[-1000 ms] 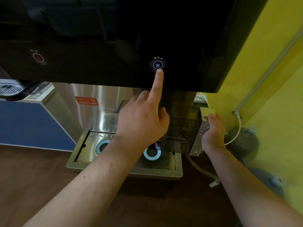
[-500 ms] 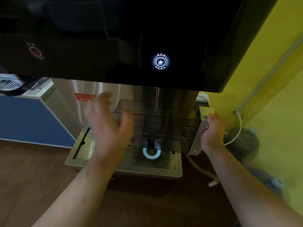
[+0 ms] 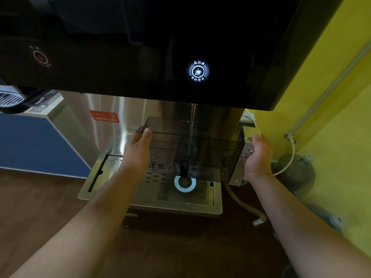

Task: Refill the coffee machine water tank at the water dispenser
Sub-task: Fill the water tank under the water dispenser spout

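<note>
A smoky clear water tank [image 3: 200,149] with a metal end plate on its right is held under the black dispenser panel [image 3: 140,47]. My left hand [image 3: 138,149] grips the tank's left end, thumb over the rim. My right hand [image 3: 258,155] holds the metal right end. A thin stream of water [image 3: 193,117] falls from the spout into the tank. The round blue button [image 3: 198,71] on the panel glows. A little water lies in the tank's bottom.
Below the tank sits a steel drip tray [image 3: 112,177] with a lit blue ring [image 3: 185,184]. A dim red button [image 3: 40,56] is at the panel's left. A yellow wall [image 3: 331,117] with a pipe and hoses stands close on the right; a blue cabinet [image 3: 30,145] on the left.
My left hand left the blue button, dropped down and took hold of the tank's left end. Water now runs from the spout. My right hand has stayed on the right end.
</note>
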Motion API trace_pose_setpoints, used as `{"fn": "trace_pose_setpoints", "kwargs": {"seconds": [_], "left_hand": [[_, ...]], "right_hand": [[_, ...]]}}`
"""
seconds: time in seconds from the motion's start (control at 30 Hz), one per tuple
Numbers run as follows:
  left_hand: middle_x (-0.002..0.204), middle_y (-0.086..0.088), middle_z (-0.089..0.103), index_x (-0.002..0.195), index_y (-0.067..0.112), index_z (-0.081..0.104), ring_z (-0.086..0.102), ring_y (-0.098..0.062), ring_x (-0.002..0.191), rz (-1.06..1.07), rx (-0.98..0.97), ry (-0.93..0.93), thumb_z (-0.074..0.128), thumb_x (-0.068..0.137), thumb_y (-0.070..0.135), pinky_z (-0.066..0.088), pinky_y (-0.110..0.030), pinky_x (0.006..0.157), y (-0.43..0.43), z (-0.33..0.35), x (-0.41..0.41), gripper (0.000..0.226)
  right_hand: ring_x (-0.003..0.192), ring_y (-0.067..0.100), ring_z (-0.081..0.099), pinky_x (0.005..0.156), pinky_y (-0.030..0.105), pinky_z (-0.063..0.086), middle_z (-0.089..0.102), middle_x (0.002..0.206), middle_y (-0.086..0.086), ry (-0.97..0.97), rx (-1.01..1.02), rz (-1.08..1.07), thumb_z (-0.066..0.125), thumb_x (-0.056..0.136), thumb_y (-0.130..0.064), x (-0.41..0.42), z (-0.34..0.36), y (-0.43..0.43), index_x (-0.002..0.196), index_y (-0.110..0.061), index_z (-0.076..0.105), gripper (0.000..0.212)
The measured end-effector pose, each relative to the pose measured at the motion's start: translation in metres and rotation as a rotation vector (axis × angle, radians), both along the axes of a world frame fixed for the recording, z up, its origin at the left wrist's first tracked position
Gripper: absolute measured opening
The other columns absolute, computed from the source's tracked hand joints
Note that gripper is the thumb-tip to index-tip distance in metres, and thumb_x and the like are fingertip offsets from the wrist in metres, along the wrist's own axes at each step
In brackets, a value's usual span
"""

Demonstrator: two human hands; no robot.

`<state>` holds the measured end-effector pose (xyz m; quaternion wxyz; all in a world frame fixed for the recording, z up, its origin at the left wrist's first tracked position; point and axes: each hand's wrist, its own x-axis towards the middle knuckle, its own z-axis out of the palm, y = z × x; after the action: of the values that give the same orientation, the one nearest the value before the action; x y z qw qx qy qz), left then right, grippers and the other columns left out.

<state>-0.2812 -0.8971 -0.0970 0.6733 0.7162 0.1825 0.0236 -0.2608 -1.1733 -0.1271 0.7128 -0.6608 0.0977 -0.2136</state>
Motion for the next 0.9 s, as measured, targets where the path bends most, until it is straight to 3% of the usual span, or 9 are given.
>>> {"fn": "trace_pose_setpoints", "kwargs": {"seconds": [0.13, 0.23, 0.33, 0.4, 0.5, 0.77, 0.9], "left_hand": [[0.125, -0.005, 0.062, 0.124, 0.022, 0.058, 0.053, -0.025, 0.125, 0.027, -0.032, -0.004, 0.047, 0.099, 0.045, 0.039, -0.045, 0.111, -0.0020, 0.0012, 0.0019, 0.035], [0.123, -0.006, 0.064, 0.121, 0.025, 0.062, 0.056, -0.025, 0.123, 0.034, -0.034, -0.004, 0.050, 0.097, 0.046, 0.041, -0.043, 0.110, -0.0030, 0.0043, 0.0015, 0.034], [0.131, -0.014, 0.062, 0.126, 0.018, 0.063, 0.056, -0.030, 0.125, 0.042, -0.063, -0.020, 0.054, 0.096, 0.045, 0.043, -0.043, 0.108, -0.0041, 0.0072, -0.0012, 0.041], [0.125, -0.011, 0.066, 0.113, 0.022, 0.067, 0.057, -0.030, 0.124, 0.048, -0.062, -0.027, 0.058, 0.095, 0.042, 0.040, -0.045, 0.110, -0.0038, 0.0068, -0.0018, 0.029], [0.106, 0.011, 0.066, 0.093, 0.038, 0.062, 0.056, -0.020, 0.118, 0.045, -0.068, -0.021, 0.063, 0.093, 0.037, 0.036, -0.041, 0.110, -0.0039, 0.0060, -0.0031, 0.002], [0.102, 0.015, 0.062, 0.090, 0.038, 0.061, 0.052, -0.017, 0.118, 0.042, -0.114, -0.023, 0.063, 0.093, 0.036, 0.033, -0.039, 0.108, -0.0028, 0.0047, -0.0057, 0.005], [0.101, 0.014, 0.064, 0.087, 0.038, 0.062, 0.053, -0.018, 0.120, 0.049, -0.111, -0.029, 0.064, 0.093, 0.035, 0.033, -0.038, 0.107, -0.0028, 0.0064, -0.0059, 0.007]], "right_hand": [[0.060, 0.016, 0.037, 0.066, 0.037, 0.031, 0.037, 0.064, -0.004, 0.027, -0.002, -0.025, 0.048, 0.077, -0.042, 0.0005, -0.0008, -0.0001, 0.054, -0.033, 0.052, 0.025], [0.060, 0.013, 0.034, 0.067, 0.035, 0.028, 0.033, 0.066, -0.005, 0.053, -0.056, -0.063, 0.045, 0.081, -0.038, -0.0001, -0.0007, 0.0027, 0.058, -0.030, 0.040, 0.025], [0.074, 0.020, 0.037, 0.074, 0.039, 0.030, 0.037, 0.071, -0.003, 0.096, -0.057, -0.062, 0.045, 0.075, -0.049, -0.0006, -0.0030, 0.0046, 0.054, -0.036, 0.051, 0.026], [0.073, 0.019, 0.037, 0.075, 0.039, 0.030, 0.036, 0.070, -0.003, 0.089, -0.055, -0.057, 0.045, 0.074, -0.048, -0.0006, -0.0036, 0.0047, 0.055, -0.037, 0.053, 0.023], [0.065, 0.016, 0.039, 0.074, 0.036, 0.031, 0.039, 0.068, -0.004, 0.055, 0.003, -0.047, 0.045, 0.079, -0.033, 0.0022, -0.0042, 0.0050, 0.063, -0.028, 0.044, 0.017], [0.070, 0.022, 0.043, 0.074, 0.038, 0.034, 0.043, 0.069, -0.004, 0.060, 0.013, -0.016, 0.049, 0.075, -0.038, 0.0038, -0.0043, 0.0029, 0.062, -0.030, 0.055, 0.016], [0.063, 0.014, 0.042, 0.068, 0.032, 0.035, 0.042, 0.067, -0.004, 0.033, 0.002, -0.020, 0.043, 0.080, -0.027, 0.0030, 0.0013, 0.0043, 0.067, -0.024, 0.046, 0.013]]}}
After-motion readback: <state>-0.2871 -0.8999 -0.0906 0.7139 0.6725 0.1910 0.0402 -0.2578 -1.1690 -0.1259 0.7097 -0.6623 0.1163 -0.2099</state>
